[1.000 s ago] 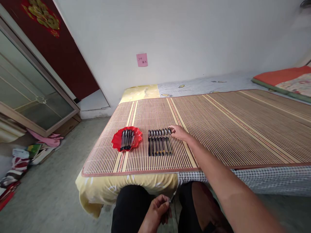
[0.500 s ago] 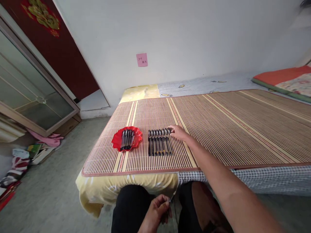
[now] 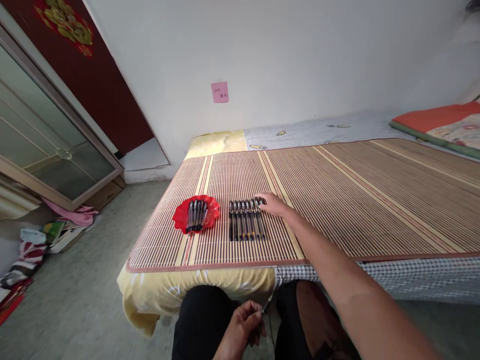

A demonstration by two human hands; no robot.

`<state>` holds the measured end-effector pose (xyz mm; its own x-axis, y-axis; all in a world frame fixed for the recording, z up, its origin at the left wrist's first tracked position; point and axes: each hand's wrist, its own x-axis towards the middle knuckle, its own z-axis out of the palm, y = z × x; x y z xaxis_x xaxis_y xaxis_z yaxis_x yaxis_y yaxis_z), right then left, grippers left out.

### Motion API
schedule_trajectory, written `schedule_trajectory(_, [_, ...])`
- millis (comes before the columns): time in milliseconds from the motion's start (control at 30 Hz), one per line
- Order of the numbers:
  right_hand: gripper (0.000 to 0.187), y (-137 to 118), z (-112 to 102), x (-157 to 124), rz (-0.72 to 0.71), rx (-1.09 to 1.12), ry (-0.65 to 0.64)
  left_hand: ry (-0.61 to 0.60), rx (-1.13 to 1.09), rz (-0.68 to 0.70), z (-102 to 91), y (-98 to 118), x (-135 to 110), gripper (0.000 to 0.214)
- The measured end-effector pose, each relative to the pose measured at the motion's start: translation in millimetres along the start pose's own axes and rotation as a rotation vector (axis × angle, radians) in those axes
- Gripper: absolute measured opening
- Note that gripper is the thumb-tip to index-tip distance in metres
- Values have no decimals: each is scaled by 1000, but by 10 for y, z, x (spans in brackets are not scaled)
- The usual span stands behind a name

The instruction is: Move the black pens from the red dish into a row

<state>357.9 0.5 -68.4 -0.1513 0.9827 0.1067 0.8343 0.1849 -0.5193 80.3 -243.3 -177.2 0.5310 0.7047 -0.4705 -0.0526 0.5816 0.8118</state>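
Several black pens (image 3: 246, 220) lie side by side in a row on the striped bamboo mat (image 3: 337, 200). My right hand (image 3: 273, 204) reaches across the mat and its fingertips touch the top of the rightmost pen, fingers stretched out low. A red dish (image 3: 195, 214) left of the row holds several more black pens. My left hand (image 3: 242, 327) rests low between my knees, closed round a thin pen-like object (image 3: 265, 305).
The mat covers a bed with a yellow sheet (image 3: 195, 290) at the near corner. A pink note (image 3: 219, 92) is stuck on the white wall. Folded bedding (image 3: 442, 122) lies far right. A glass cabinet (image 3: 45, 150) and clothes (image 3: 45, 235) are on the floor at left.
My right hand has slid slightly left along the tops of the pens. My left hand has stayed where it was.
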Motion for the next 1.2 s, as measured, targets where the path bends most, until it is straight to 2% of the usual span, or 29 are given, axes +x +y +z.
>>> schedule_trajectory(367, [51, -46, 21, -19, 76, 35, -16, -6, -6, -5, 8, -3, 7, 60])
schedule_trajectory(600, [51, -4, 62, 4, 59, 50, 11, 3, -1, -11, -1, -11, 0, 59])
schedule_trajectory(700, [52, 57, 56, -7, 53, 82, 55, 8, 3, -15, -3, -8, -1, 59])
schedule_trajectory(800, [51, 147, 36, -46, 107, 123, 124, 6, 6, -12, 0, -7, 3, 58])
schedule_trajectory(900, [49, 191, 25, -91, 147, 117, 136, -1, -1, -11, 6, -15, 6, 58])
schedule_trajectory(1200, [51, -64, 38, 6, 50, 15, 53, -2, 5, -14, -20, -50, 13, 60])
